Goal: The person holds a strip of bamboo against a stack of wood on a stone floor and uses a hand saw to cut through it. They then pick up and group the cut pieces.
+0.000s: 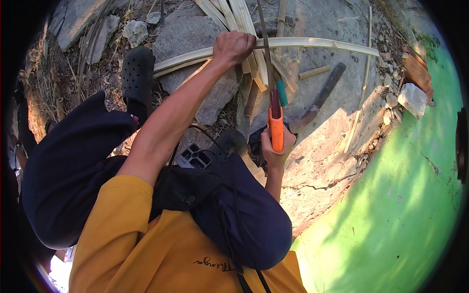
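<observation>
My left hand [234, 48] is closed in a fist round a long pale split bamboo strip [325, 43], which lies crosswise over other strips. The strip runs out to both sides of the fist. My right hand [279, 146] grips the orange handle of a handsaw [275, 128]. Its thin dark blade points away from me and crosses the strip just right of my left fist. Whether the teeth touch the strip I cannot tell. Under the crossing, a bundle of pale bamboo strips [238, 17] lies lengthwise on the stone.
A teal-handled tool [281, 92] lies beside the saw. Right of it rests a dark tool with a long handle [328, 87], near a short bamboo piece [314, 72]. A white rock [413, 100] sits by the green surface [391, 215]. My shoe [137, 73] stands at left.
</observation>
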Demonstrator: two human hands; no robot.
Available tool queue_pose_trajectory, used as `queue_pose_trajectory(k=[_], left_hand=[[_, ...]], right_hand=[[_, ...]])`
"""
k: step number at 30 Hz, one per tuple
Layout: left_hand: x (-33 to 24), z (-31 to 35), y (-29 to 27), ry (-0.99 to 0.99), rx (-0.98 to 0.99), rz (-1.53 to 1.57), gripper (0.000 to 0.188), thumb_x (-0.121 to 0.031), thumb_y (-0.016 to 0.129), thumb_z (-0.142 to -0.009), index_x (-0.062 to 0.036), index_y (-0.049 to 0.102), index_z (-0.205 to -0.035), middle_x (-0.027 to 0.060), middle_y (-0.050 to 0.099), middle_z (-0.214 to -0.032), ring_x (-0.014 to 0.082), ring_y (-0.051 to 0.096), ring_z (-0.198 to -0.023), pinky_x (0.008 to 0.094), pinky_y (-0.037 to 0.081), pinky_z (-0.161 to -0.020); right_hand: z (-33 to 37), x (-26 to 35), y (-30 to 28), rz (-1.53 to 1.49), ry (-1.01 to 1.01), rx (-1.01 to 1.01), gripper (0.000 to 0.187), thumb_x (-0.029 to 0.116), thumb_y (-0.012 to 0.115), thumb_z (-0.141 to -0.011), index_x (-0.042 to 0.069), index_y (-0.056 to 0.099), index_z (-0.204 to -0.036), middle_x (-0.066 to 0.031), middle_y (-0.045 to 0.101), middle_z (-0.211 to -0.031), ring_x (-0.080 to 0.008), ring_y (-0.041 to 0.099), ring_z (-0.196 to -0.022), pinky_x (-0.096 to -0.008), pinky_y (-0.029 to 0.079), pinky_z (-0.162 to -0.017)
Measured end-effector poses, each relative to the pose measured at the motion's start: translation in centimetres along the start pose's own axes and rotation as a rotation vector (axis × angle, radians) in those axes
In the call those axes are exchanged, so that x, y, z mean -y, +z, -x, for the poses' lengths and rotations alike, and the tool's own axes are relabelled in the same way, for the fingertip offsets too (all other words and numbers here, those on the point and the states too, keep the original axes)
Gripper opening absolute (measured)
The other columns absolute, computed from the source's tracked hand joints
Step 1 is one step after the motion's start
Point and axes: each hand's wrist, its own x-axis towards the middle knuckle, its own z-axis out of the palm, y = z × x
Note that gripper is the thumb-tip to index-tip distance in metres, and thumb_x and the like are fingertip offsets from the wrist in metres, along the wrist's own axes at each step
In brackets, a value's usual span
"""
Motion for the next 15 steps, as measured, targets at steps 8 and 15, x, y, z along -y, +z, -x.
queue_pose_trajectory(k=[8, 15], left_hand=[[-0.5, 0.8, 0.6, -0.085, -0.010, 0.115, 0.042, -0.031, 0.046, -0.096, -0.0090, 0.068, -0.068, 0.0194, 0.065, -0.066, 0.0403, 0.064, -0.061, 0.0511, 0.049, -0.060], [0.1, 0.0, 0.6, -0.084, 0.008, 0.120, 0.036, -0.030, 0.046, -0.097, -0.0106, 0.069, -0.076, 0.0172, 0.066, -0.068, 0.0392, 0.064, -0.062, 0.0514, 0.047, -0.060]], right_hand=[[2.6, 0.5, -0.4, -0.015, 0.034, 0.001, 0.009, -0.001, 0.066, -0.079, -0.003, 0.065, -0.088, -0.0032, 0.060, -0.068, -0.0077, 0.054, -0.060, -0.0270, 0.044, -0.058], [4.2, 0.4, -1.2, -0.018, 0.086, -0.044, 0.022, 0.000, 0.066, -0.076, -0.002, 0.073, -0.097, -0.0049, 0.058, -0.059, -0.0085, 0.055, -0.054, -0.0263, 0.046, -0.056]])
